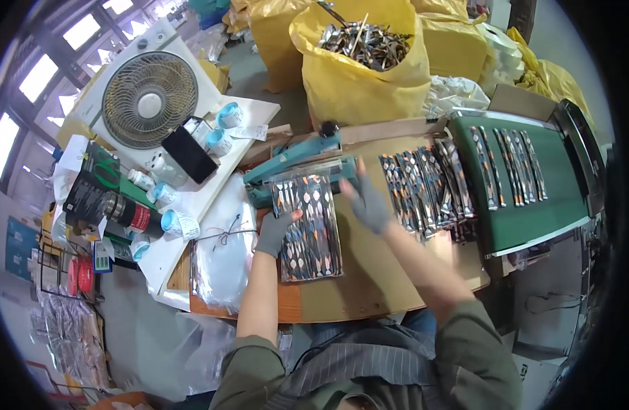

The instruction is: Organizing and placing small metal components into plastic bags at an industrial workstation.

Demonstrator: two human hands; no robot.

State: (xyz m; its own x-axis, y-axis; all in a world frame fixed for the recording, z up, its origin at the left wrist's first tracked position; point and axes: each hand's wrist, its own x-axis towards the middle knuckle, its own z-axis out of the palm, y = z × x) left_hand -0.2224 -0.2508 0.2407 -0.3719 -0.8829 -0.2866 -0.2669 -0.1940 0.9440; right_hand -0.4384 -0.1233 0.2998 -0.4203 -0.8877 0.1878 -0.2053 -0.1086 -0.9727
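Note:
A clear plastic bag point(309, 236) filled with several slim patterned packets lies flat in front of me. Its top edge meets a teal hand-lever bag sealer point(297, 158) with a black knob, whose arm is raised at an angle. My left hand point(276, 232), in a grey fingerless glove, grips the bag's left edge with the thumb on top. To the right of the bag, my right hand point(368, 203), gloved the same way, is held with its fingers apart and nothing in it. It is close to the sealer's right end.
Loose patterned packets point(424, 188) lie in rows at right, beside a green conveyor belt point(526, 225) carrying more. Flat clear bags point(222, 263) tied with cord lie at left. A fan point(149, 102), phone point(189, 154) and tape rolls point(179, 223) crowd a white board. Behind stands a yellow sack point(362, 89).

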